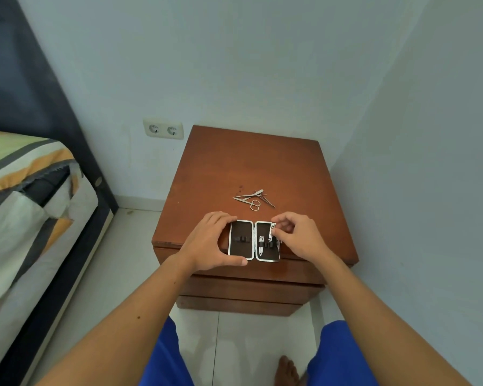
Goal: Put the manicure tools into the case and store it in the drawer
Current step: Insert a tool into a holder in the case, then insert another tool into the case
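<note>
An open manicure case [241,249] with a dark lining and silver rims lies flat at the front edge of a brown wooden nightstand [251,162]. My left hand [209,243] grips the case's left half, thumb along its front rim. My right hand [299,235] pinches a nail clipper [272,232] over the right half, beside a second clipper [260,244] held under an elastic loop. Small scissors [253,204] and thin metal tools [255,194] lie in a loose pile behind the case. The drawer fronts [248,288] below the top are shut.
A bed [25,207] with a striped cover and dark frame stands to the left. A double wall socket [163,129] sits on the wall behind. The nightstand stands in a corner, with a wall close on the right. My knees and a bare foot are below on the tiled floor.
</note>
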